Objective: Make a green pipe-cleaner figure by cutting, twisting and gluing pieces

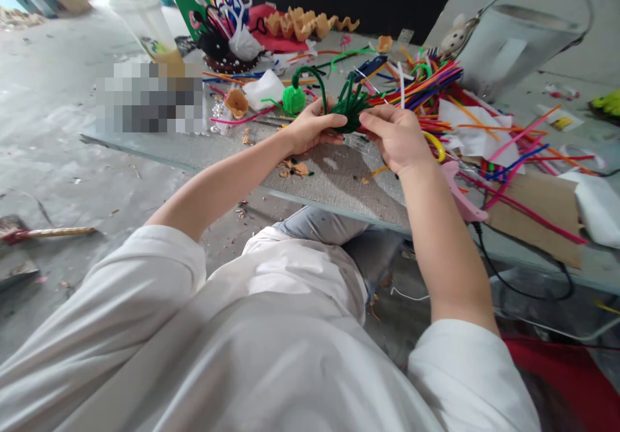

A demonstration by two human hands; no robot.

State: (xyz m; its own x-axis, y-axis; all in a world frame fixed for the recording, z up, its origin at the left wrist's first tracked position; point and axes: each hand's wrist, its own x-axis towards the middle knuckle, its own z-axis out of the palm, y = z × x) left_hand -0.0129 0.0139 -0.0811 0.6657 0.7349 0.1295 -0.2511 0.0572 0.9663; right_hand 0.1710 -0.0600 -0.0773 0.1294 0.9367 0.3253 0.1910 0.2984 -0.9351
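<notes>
Above the table's front part, a dark green bundle of pipe cleaners [349, 106] is held between my two hands, its loose ends pointing up. My left hand [317, 125] wraps round its left side, thumb across the front. On the right, the fingertips of my right hand [394, 133] pinch the bundle's edge. From the bundle a dark green stem arches left toward a bright green fuzzy ball [293, 99]; whether the two are joined I cannot tell. Many coloured pipe cleaners [431, 90] lie just beyond my right hand.
A pink glue gun [460, 193] lies right of my right forearm, near brown cardboard [537, 216]. Farther back stand a grey metal bucket [520, 48], an egg carton [305, 24] and a plastic cup [148, 28]. Orange scraps [295, 168] litter the table [334, 190].
</notes>
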